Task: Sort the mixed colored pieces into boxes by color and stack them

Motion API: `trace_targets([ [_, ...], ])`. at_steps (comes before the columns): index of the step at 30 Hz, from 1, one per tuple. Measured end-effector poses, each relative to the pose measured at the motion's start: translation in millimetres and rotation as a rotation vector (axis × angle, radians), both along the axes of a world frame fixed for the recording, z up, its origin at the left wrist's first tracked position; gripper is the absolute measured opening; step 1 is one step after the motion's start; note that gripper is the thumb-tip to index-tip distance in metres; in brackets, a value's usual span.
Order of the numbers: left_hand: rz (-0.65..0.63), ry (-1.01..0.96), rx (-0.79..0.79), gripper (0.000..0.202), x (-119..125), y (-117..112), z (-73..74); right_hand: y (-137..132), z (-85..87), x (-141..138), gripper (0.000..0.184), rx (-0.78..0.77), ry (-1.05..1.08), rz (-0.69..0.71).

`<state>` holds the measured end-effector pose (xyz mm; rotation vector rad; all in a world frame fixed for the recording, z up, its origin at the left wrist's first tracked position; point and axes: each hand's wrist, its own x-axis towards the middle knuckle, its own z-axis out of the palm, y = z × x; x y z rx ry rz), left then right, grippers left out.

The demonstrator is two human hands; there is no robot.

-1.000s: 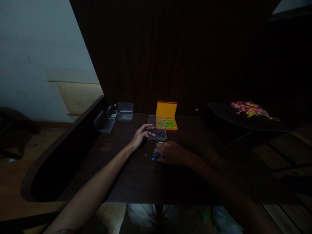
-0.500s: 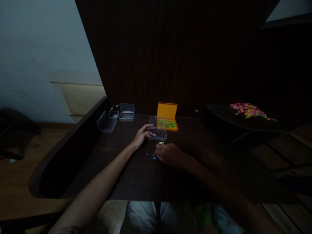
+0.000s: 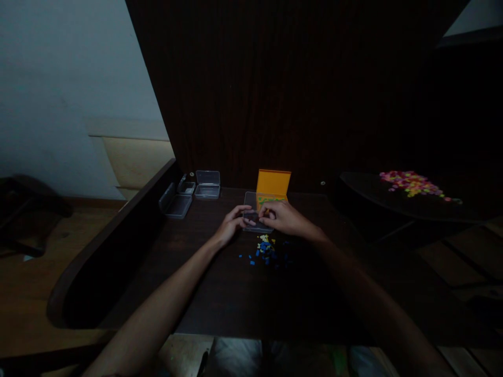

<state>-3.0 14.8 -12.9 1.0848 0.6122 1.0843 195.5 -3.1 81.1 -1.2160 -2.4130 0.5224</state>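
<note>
Right hand (image 3: pixel 286 219): up from the blue pieces (image 3: pixel 268 253) to the clear box (image 3: pixel 264 229) since the earlier frame; fingers curled, tips close, cannot tell whether they pinch anything.
Clear box: between the hands, lid raised; looks light, stiff, slick, likely to skid. Best hold: side walls, not thin lid.
Left hand (image 3: pixel 228 228): fingers spread, touching box's left end.
Loose pieces: blue, plus yellow pieces (image 3: pixel 263 239), on the surface (image 3: pixel 212 298) bodyward of the right hand; probably featherweight, easily scattered; take by edges.
Orange case (image 3: pixel 274 182): lid up, just beyond the hands.
Colourful heap (image 3: pixel 412 184): well right of the right hand.
</note>
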Motion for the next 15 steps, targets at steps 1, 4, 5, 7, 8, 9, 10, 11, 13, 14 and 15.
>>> trace_targets([
  [1, 0.0, -0.004, -0.004, 0.053, 0, 0, -0.1, 3, -1.9, -2, 0.007, -0.005, 0.0, 0.002],
  [4, -0.003, -0.012, -0.023, 0.053, -1, 0, 0.6, 8, -5.9, -8, 0.013, 0.015, -0.006, 0.015],
  [5, -0.003, -0.013, -0.03, 0.053, -1, 0, 1.1, 9, -6.7, -10, 0.015, 0.032, -0.016, 0.023],
  [7, -0.003, -0.012, -0.041, 0.053, 0, 0, 2.1, 12, -8.1, -13, 0.016, 0.072, -0.049, 0.044],
  [8, -0.004, -0.013, -0.045, 0.054, 0, 0, 2.7, 14, -8.8, -14, 0.017, 0.088, -0.071, 0.059],
  [9, -0.003, -0.015, -0.046, 0.054, 0, -1, 3.2, 15, -9.5, -15, 0.018, 0.098, -0.094, 0.075],
  [10, -0.003, -0.016, -0.044, 0.054, 0, -1, 3.7, 17, -10.4, -15, 0.019, 0.103, -0.114, 0.091],
  [11, -0.001, -0.016, -0.042, 0.053, 1, -1, 4.2, 18, -11.2, -16, 0.021, 0.103, -0.133, 0.105],
  [13, 0.002, -0.014, -0.044, 0.053, 1, -2, 5.0, 19, -12.9, -16, 0.024, 0.101, -0.16, 0.122],
  [14, 0.004, -0.011, -0.047, 0.053, 1, -2, 5.4, 20, -13.6, -17, 0.024, 0.1, -0.168, 0.129],
  [15, 0.01, -0.009, -0.049, 0.053, 1, -3, 5.9, 20, -14.3, -17, 0.023, 0.098, -0.176, 0.137],
])
